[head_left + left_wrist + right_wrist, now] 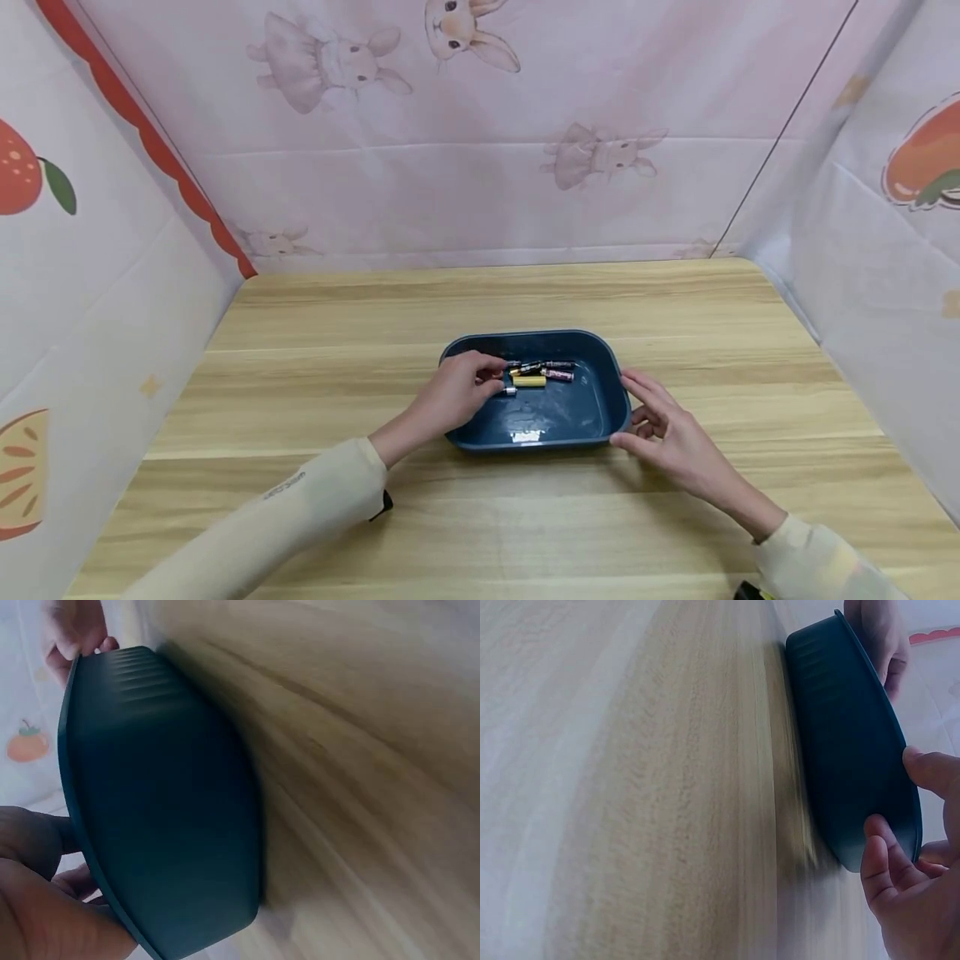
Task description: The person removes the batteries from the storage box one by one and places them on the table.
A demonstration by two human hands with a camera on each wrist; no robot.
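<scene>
A dark blue plastic bin (pixel 570 417) (pixel 165 795) (pixel 855 742) holds several small batteries, among them a yellow one (pixel 529 382) and a pink-and-black one (pixel 558 376). My left hand (pixel 461 387) (pixel 45 900) reaches over the bin's left rim, thumb and forefinger apart beside the batteries' left end; the rim hides its fingertips in the left wrist view. With relaxed fingers, my right hand (pixel 675 437) (pixel 922 877) touches the bin's right end, thumb and fingertips at the rim and outer wall.
The bin stands on a light wood-grain table (pixel 337 333). Printed cloth with rabbits hangs behind the table (pixel 465 200), and cloth with fruit pictures hangs at both sides. A small black object (pixel 748 592) shows at the lower right by the sleeve.
</scene>
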